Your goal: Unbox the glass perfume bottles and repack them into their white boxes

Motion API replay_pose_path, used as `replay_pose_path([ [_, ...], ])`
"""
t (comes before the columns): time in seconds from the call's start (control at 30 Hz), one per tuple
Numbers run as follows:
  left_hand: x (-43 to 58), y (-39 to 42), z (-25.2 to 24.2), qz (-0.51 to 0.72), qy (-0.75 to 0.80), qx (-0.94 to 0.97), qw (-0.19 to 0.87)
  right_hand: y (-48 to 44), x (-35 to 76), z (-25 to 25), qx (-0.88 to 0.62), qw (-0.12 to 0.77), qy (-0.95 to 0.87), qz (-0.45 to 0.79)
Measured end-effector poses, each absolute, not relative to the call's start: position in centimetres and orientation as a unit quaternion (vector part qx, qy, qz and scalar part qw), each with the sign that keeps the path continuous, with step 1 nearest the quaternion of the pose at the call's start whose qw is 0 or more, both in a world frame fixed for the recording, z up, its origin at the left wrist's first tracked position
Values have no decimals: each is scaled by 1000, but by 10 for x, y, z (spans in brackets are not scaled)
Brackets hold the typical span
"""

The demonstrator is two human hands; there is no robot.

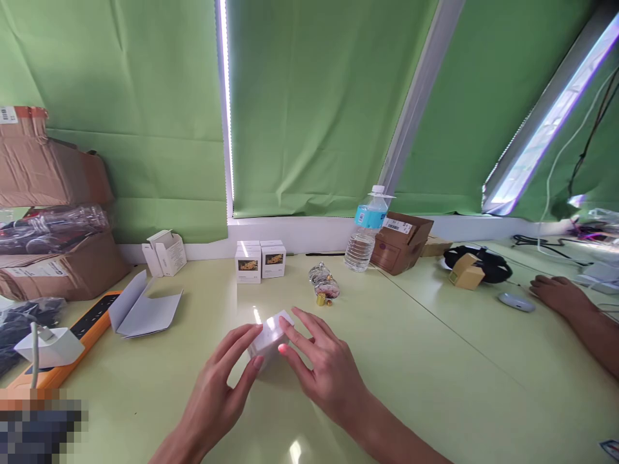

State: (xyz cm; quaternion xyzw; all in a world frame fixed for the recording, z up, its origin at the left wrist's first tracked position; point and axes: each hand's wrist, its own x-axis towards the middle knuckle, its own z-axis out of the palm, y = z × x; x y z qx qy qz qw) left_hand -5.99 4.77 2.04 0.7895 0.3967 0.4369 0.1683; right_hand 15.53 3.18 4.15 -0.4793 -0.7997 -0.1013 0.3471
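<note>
The left hand (pixel 213 393) and right hand (pixel 324 367) are curled around a white box (pixel 269 340), gripping it just above the tabletop (pixel 411 386). A water bottle (pixel 365 238) stands beyond them.

A small box (pixel 269 339) is held between the left hand (pixel 213 393) and the right hand (pixel 329 374), over the desk (pixel 435 386). Behind it, a group of small cartons (pixel 258 261) is placed, and to the right of them a glass object (pixel 324 281) is lying. Further right, a water bottle (pixel 366 231) is standing just beside a cardboard box (pixel 401 241). On the left, a folded card (pixel 145 306) is lying next to a power strip (pixel 91 328), and on the right a computer mouse (pixel 516 301) is found near another person's hand (pixel 561 296).
</note>
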Motion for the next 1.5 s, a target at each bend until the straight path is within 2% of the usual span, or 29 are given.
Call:
replay_pose_path([
  [0.23,-46,38,20,452,378,726,354,29,153,38,-504,369,-780,36],
  [0.37,-47,44,22,469,403,696,365,30,148,36,-507,390,-768,30],
  [0.47,-54,54,20,482,459,646,373,28,145,37,-487,359,-796,30],
  [0.67,-65,75,3,483,476,588,441,35,142,34,-447,293,-843,-66],
  [0.87,-66,78,-4,471,471,590,456,93,154,35,-462,267,-827,-178],
  [1.07,-66,79,-4,467,453,599,467,175,168,37,-491,213,-814,-226],
  [1.2,-66,81,-7,457,450,602,476,217,165,33,-492,208,-810,-244],
  [1.5,-68,87,-16,447,450,610,474,256,162,24,-492,204,-804,-263],
])
